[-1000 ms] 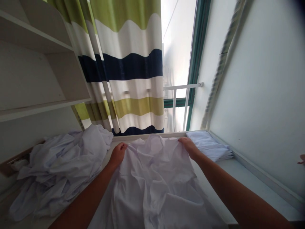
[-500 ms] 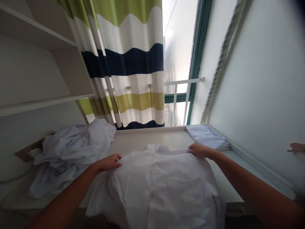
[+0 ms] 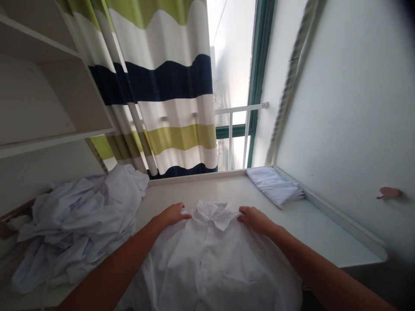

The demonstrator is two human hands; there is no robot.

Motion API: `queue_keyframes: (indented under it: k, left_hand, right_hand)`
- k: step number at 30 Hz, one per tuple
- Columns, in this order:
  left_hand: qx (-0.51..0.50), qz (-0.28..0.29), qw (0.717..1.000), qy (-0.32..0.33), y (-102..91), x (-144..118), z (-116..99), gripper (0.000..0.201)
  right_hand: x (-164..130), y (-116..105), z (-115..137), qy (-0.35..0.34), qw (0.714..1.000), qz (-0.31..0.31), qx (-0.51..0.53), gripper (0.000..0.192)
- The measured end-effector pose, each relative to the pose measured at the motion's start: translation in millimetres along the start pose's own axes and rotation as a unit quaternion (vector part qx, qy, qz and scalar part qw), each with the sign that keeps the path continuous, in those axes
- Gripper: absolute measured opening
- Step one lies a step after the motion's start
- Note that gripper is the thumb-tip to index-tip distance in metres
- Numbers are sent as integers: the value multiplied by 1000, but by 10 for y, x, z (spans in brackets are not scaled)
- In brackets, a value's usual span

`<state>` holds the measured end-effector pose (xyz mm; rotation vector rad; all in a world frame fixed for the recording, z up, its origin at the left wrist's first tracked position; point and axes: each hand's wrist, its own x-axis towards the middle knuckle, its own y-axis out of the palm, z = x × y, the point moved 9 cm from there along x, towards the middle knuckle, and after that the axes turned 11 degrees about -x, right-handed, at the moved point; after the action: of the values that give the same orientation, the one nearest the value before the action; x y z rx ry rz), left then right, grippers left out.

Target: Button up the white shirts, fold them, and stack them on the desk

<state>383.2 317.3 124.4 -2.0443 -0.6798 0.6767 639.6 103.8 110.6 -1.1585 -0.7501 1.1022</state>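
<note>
A white collared shirt (image 3: 223, 263) lies front up across the table's near part, its lower end running out of view at the bottom. Its collar (image 3: 212, 211) stands up at the far end, between my two hands. My right hand (image 3: 254, 219) pinches the shoulder beside the collar, thumb and fingertips closed on the cloth. On the other side, my left hand (image 3: 173, 215) has the opposite shoulder between thumb and forefinger, with a bit of white cloth showing there.
A heap of crumpled white clothes (image 3: 87, 211) lies at the left, beneath white shelves (image 3: 58, 138). At the table's (image 3: 327, 233) back right is a folded white garment (image 3: 274, 185). Behind hang a striped curtain (image 3: 171, 82) and window bars (image 3: 231, 138). A pink hook (image 3: 389, 192) is on the right wall.
Both hands have come closer together, to either side of the collar. The collar now stands up and shows clearly. My left hand has closed on the shirt. The view has shifted slightly right.
</note>
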Motion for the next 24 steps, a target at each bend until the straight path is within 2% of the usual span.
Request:
queue_keyframes:
  k: [3, 5, 8, 11, 13, 15, 18, 21, 24]
  left_hand:
    - [20, 11, 1000, 19, -1, 115, -156, 62]
    - [30, -5, 998, 50, -56, 145, -309, 72]
    - [39, -16, 988, 147, -53, 138, -650, 82]
    - [47, 14, 970, 239, 84, 145, -973, 82]
    - [71, 33, 966, 248, 168, 220, -1080, 84]
    - [114, 47, 964, 237, 221, 315, -1128, 79]
    - [160, 59, 957, 233, 228, 401, -1172, 62]
    - [138, 38, 947, 289, 144, 353, -1264, 50]
    - [120, -3, 922, 368, 54, 206, -1323, 29]
  right_hand:
    - [-10, -40, -60, -6, 1000, -5, 1, 13]
    - [-6, -54, -117, -1, 1000, -5, -3, 13]
    - [-24, -55, -136, 5, 1000, -11, -12, 25]
    - [-78, -126, -2, -12, 997, -66, -37, 48]
    - [-125, -190, 169, -48, 990, -121, -50, 55]
    - [-152, -173, 343, -96, 984, -144, -45, 53]
    - [-116, 2, 460, -132, 984, -114, -27, 50]
    - [-54, 173, 414, -123, 988, -92, -21, 55]
    - [-25, 260, 355, -118, 989, -87, -15, 58]
